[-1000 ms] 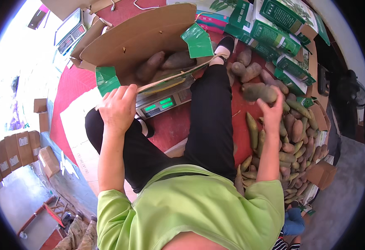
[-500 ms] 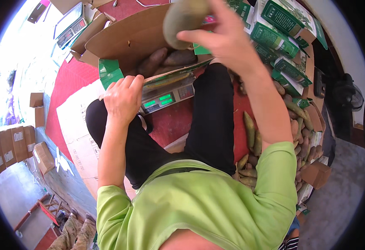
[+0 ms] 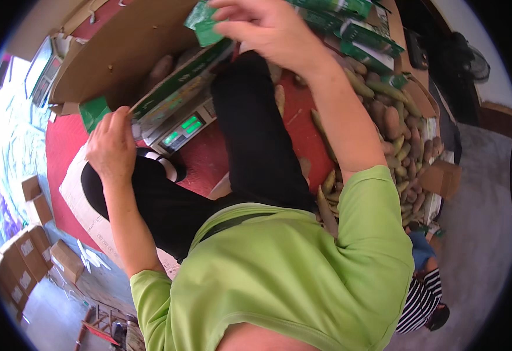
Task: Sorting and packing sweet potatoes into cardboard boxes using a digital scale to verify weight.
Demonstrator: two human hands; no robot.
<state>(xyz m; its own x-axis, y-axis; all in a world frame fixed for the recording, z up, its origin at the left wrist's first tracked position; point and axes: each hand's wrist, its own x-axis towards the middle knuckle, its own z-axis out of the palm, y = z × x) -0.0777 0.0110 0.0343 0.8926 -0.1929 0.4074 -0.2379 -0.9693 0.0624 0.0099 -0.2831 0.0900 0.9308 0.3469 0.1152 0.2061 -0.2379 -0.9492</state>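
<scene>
The open cardboard box [image 3: 92, 64] stands on a scale [image 3: 189, 126] with lit green readouts, and as far as shows it is only part filled: at least 1 reddish-brown tuber [image 3: 161, 69] lies inside, the rest of the interior being hidden, while many tubers in a pile [image 3: 390, 120] lie outside on the right. The left hand [image 3: 112, 146] has its fingers folded over the near rim, clamped on the box beside a green corner flap [image 3: 95, 113]. The right hand [image 3: 262, 26] is above the other front corner, thumb and fingers apart with no tuber visible between them, though I cannot tell whether it touches the green flap there.
</scene>
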